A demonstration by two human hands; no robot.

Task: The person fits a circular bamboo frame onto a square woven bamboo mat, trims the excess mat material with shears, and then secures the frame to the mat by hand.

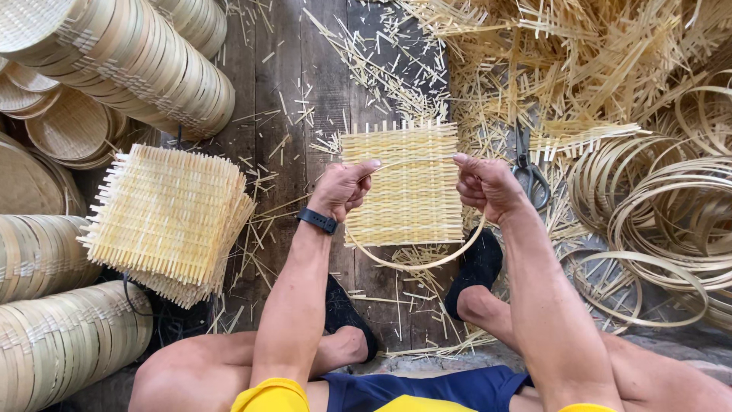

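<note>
- My left hand (345, 188) is closed in a pinch on the left side of the thin bamboo hoop (415, 263); thumb on top, fingers curled under.
- My right hand (482, 187) pinches the same hoop on its right side, also closed around the strip.
- The hoop sits over the woven bamboo mat (406, 187), which lies on the wooden floor (290, 69) between my feet; the hoop's lower arc hangs past the mat's near edge.
- Doing it well, as I judge it: keep both pinches level, centre the ring on the square so weave shows past it all round, and press evenly so the strip doesn't twist.
- Stack of woven squares (169, 221) to my left, scissors (526, 164) just right of the mat, loose hoops (656, 214) further right, finished round trays (130, 53) upper left.
- Hard to tell: the hoop's far arc blends into the weave, so I can't say if it touches the mat there.
- Fingertips under the strip are hidden; scissors' blades partly buried in offcuts.
</note>
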